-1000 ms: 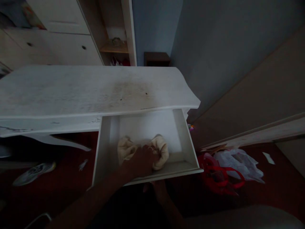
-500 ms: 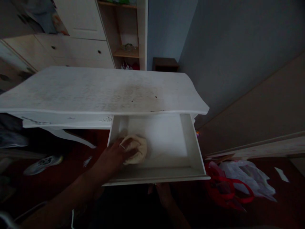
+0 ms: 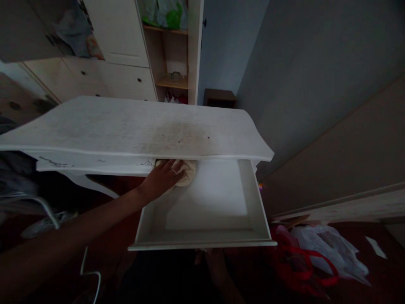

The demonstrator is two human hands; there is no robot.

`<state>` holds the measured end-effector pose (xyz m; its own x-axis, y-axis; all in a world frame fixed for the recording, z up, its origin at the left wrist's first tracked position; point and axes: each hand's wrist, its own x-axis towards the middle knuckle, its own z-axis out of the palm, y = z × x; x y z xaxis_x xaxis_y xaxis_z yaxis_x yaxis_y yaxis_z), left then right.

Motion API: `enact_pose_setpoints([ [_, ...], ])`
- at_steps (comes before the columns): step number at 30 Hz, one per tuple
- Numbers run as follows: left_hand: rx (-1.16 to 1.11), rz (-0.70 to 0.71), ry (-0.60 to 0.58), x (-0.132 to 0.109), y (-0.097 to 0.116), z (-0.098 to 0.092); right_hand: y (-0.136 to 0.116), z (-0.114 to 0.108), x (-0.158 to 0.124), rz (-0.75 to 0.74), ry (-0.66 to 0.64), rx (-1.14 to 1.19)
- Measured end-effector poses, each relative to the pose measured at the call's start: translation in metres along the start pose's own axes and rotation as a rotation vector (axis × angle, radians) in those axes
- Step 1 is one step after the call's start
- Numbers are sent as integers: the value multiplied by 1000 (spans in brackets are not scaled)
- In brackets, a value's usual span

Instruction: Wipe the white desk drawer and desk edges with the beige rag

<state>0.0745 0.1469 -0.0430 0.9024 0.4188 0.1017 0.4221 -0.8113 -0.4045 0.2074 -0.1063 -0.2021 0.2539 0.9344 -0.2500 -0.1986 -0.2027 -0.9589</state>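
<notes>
A beige cloth (image 3: 188,174) lies bunched in the back left corner of a pulled-out white drawer (image 3: 202,243). My left hand (image 3: 166,175), a ring on one finger, grips the cloth from above and presses it against the drawer's inside. The drawer belongs to a white table (image 3: 120,122) with a curved edge and dark smudges on its top. Below the drawer's front edge is my right hand (image 3: 211,257), close to its underside. Its fingers are partly hidden and dim, so what it touches does not show.
A red bag (image 3: 303,264) and a clear plastic bag (image 3: 332,249) lie on the floor at right. Behind the table stand a pale cabinet (image 3: 123,46) and open shelves (image 3: 172,82). A bent white metal tube (image 3: 90,272) and a shoe (image 3: 44,226) are at lower left.
My left hand has pushed the cloth from the drawer's left middle to its back left corner. The view has shifted slightly. My right hand stays below the drawer front.
</notes>
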Motion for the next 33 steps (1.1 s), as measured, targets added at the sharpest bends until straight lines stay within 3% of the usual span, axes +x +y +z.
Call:
enact_pose_setpoints([
  [7, -136, -309, -193, 23, 3, -6, -3, -2, 0, 16, -11, -30],
  [15, -216, -399, -209, 40, 1, 5, 5, -2, 1, -46, -1, 8],
  [21, -288, -463, -126, 44, -3, 15, 7, 1, 0, -78, 15, 108],
  [28, -383, -542, -169, 64, 22, 18, 13, 2, -1, -67, -10, 169],
  [33, -452, -453, -65, 96, 52, 15, 3, 4, -3, -67, 6, 173],
])
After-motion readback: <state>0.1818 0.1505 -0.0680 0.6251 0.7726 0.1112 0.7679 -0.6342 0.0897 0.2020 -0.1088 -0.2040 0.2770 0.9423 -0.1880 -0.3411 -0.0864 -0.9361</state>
